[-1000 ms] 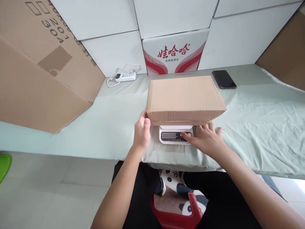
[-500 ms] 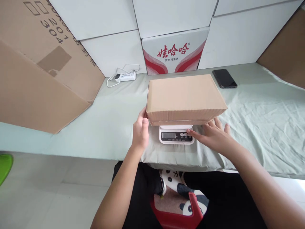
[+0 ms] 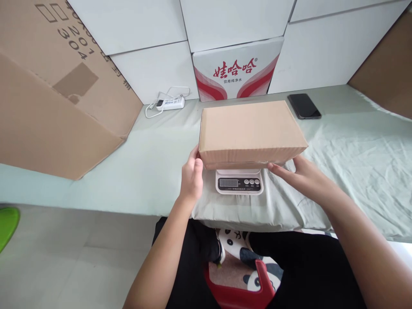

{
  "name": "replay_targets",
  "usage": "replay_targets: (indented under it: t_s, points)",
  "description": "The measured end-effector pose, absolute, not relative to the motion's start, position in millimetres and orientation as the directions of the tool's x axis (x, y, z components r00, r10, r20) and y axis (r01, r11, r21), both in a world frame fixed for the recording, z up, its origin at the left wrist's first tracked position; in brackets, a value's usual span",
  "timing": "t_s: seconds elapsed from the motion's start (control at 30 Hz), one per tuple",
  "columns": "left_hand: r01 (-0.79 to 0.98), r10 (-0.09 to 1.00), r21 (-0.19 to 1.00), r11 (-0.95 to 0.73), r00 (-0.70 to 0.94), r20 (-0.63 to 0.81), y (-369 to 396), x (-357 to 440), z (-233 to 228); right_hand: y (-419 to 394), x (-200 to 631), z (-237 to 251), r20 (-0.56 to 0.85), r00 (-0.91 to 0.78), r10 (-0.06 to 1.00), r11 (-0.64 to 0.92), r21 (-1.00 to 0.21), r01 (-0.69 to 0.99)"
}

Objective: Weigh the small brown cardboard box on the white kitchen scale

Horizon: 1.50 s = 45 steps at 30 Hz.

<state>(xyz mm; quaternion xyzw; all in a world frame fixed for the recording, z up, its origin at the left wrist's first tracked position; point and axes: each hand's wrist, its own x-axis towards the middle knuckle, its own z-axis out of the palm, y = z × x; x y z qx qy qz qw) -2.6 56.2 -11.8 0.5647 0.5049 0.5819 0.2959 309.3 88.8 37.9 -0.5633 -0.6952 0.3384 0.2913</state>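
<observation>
A brown cardboard box (image 3: 251, 128) rests on a small white digital kitchen scale (image 3: 240, 189), covering most of its platform. The scale's display and its row of buttons show in front of the box. My left hand (image 3: 192, 176) grips the box's left end, thumb up, with the fingertips hidden behind the corner. At the lower right front edge, my right hand (image 3: 298, 171) has its thumb on the box's front face. Its other fingers pass out of sight around the right side. The digits on the display are too faint to read.
A black phone (image 3: 304, 106) lies at the back right. Behind the box stands a white carton with red lettering (image 3: 236, 71). A white device with a cable (image 3: 170, 103) sits at the back left, near a large cardboard carton (image 3: 64, 111). Green cloth (image 3: 154, 171) covers the table.
My right hand has left the scale's buttons and moved up and right onto the box's front right edge. My left hand and the box have stayed put.
</observation>
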Motion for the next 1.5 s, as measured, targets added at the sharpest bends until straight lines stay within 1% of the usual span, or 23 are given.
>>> replay_targets:
  t_s: [0.1,0.23,0.33,0.4,0.9,1.5]
  points:
    - [0.236,0.917,0.920,-0.312,-0.181,0.357,56,-2,-12,84,300,52,-0.049,-0.171,0.984,0.042,-0.868,0.494]
    - [0.253,0.922,0.919,-0.302,-0.168,0.349,55,-1,-11,80,293,55,-0.020,-0.165,0.986,0.035,-0.945,0.324]
    - [0.265,0.922,0.915,-0.303,-0.162,0.352,55,0,-10,78,289,54,0.028,-0.156,0.987,0.065,-0.968,0.241]
    - [0.267,0.921,0.914,-0.304,-0.161,0.354,55,0,-10,78,288,54,0.046,-0.141,0.989,0.076,-0.974,0.213]
    - [0.241,0.919,0.919,-0.311,-0.170,0.355,55,0,-11,77,285,53,0.091,-0.094,0.991,0.108,-0.974,0.198]
    - [0.272,0.923,0.916,-0.295,-0.168,0.347,54,1,-10,72,282,58,0.089,-0.118,0.989,0.110,-0.976,0.190]
